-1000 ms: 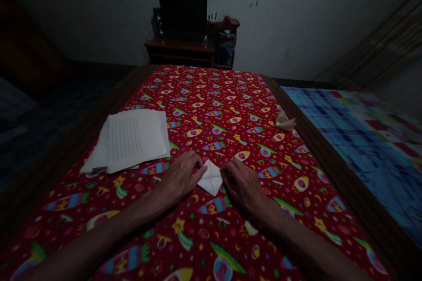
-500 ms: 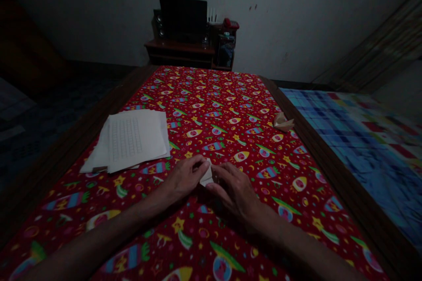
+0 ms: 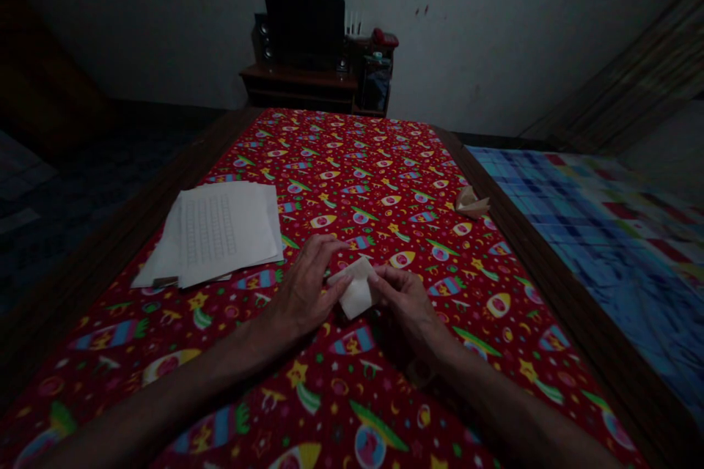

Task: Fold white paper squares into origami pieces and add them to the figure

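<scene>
A small folded piece of pale paper (image 3: 360, 293) is between my hands, just above or on the red cloth. My right hand (image 3: 412, 308) pinches its right corner between thumb and fingers. My left hand (image 3: 311, 286) is at the paper's left side, its thumb touching the edge. The other left fingers stretch forward, apart from the thumb and clear of the paper's face. The paper looks squarish, with a flat front side toward me; its underside is hidden.
A patterned red cloth (image 3: 357, 194) covers the table. Lined paper sheets (image 3: 256, 223) are stacked at the left, and a folded brown paper piece (image 3: 471, 203) lies near the right edge. A monitor (image 3: 305, 28) stands on a desk beyond.
My right hand has turned and now pinches the paper's right corner. The left fingers have lifted and straightened, and more of the paper's flat face shows.
</scene>
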The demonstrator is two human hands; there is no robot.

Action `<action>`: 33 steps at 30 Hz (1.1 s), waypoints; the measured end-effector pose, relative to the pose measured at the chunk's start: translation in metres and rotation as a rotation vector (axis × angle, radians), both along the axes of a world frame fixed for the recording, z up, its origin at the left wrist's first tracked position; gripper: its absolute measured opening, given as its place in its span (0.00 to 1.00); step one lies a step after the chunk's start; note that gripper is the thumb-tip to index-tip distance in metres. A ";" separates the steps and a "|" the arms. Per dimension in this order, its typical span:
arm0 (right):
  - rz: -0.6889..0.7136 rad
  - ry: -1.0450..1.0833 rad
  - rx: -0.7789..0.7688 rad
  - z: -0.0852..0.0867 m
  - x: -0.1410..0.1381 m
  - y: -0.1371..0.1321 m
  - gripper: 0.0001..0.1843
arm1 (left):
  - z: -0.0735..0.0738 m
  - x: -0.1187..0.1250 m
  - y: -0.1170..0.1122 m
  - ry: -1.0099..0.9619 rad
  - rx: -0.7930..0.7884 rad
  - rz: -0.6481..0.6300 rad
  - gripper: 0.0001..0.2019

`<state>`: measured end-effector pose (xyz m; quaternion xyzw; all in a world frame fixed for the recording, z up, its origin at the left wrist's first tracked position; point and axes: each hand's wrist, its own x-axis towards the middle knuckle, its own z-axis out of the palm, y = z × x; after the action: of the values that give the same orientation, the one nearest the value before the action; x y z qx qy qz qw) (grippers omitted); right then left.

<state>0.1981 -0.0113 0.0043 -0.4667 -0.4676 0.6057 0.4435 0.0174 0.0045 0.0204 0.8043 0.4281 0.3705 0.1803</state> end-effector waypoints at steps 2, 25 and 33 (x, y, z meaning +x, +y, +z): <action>0.010 -0.061 0.017 -0.008 0.002 0.003 0.18 | -0.005 -0.001 0.003 -0.001 -0.183 -0.009 0.17; 0.218 -1.024 0.860 -0.017 0.018 -0.002 0.06 | -0.021 -0.003 -0.005 0.439 0.029 -0.074 0.08; 0.250 -1.002 0.860 -0.017 0.019 -0.004 0.06 | -0.022 -0.008 0.001 0.400 -0.046 -0.094 0.06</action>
<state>0.2175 -0.0150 -0.0124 -0.4155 -0.8671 0.1224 0.2458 0.0090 0.0055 -0.0019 0.8766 0.4258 0.1848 0.1273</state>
